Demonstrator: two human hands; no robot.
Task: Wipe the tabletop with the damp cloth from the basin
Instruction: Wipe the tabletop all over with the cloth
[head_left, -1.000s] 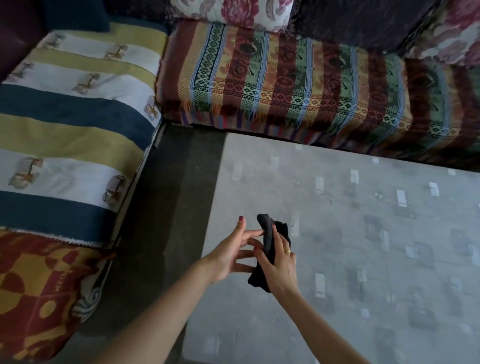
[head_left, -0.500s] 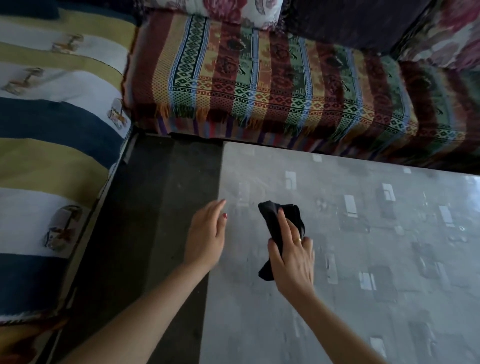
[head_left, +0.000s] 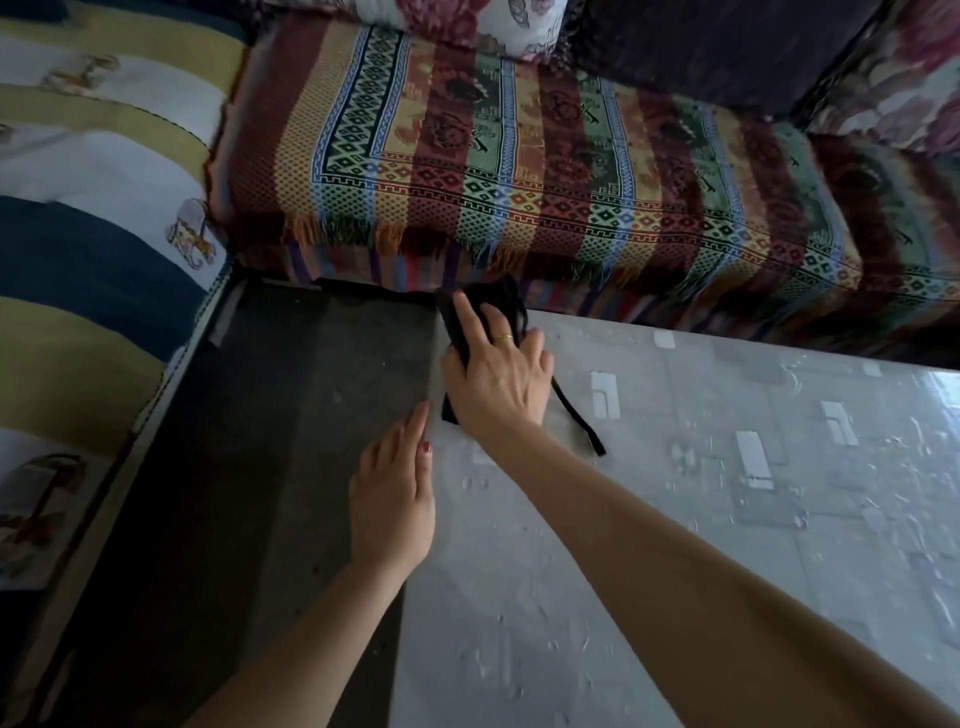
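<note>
Her right hand (head_left: 496, 376) presses the cloth (head_left: 498, 304) flat-fingered at the surface's (head_left: 675, 519) corner; left hand (head_left: 392, 499) rests open on its edge.

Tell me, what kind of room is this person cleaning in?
Most likely a home sitting room. Low seating wraps the corner: a striped woven throw over one seat, a blue and yellow striped cover on another, floral cushions behind. The right hand presses a black cloth on a low grey table.
</note>
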